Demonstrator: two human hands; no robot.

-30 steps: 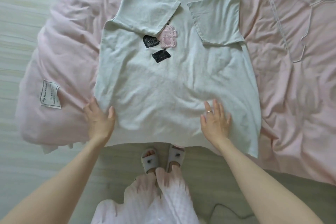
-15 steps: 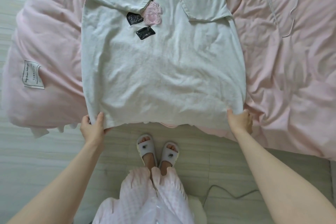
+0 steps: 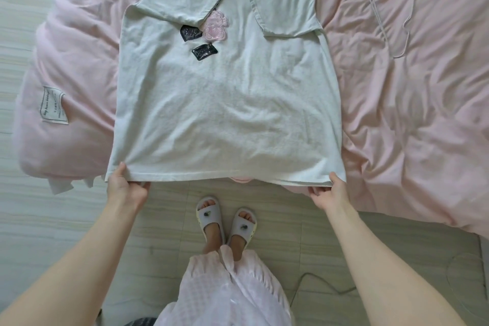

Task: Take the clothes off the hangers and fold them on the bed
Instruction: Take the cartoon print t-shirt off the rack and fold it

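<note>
— T-shirt (image 3: 227, 103) first: where are we keeping it right now?

— We are keeping it flat on the pink duvet (image 3: 412, 124) of the bed, front side up, both sleeves (image 3: 283, 5) already turned in over the chest. Its hem is hanging just at the near edge of the bed, above the floor (image 3: 169, 219) and our slippers (image 3: 225, 219).

— And what are our hands doing?

— We are pinching the two bottom corners. Our left hand (image 3: 126, 188) is holding the left corner of the hem with the thumb on top and the fingers curled underneath. Our right hand (image 3: 329, 189) is gripping the right corner the same way, thumb over the cloth, fingers tucked below it. Neither hand is carrying anything else.

— So how are we making this fold come out well?

— We are judging that the hem goes up toward the collar next. We are wanting to lift both corners together, at equal height, so the edge stays straight and the tucked sleeves are not dragged open. We are keeping light tension between the hands, since this soft knit is likely to sag in the middle.

— Anything in the way?

— We are seeing a wire hanger (image 3: 391, 8) lying on the duvet well to the right, apart from the shirt.
</note>
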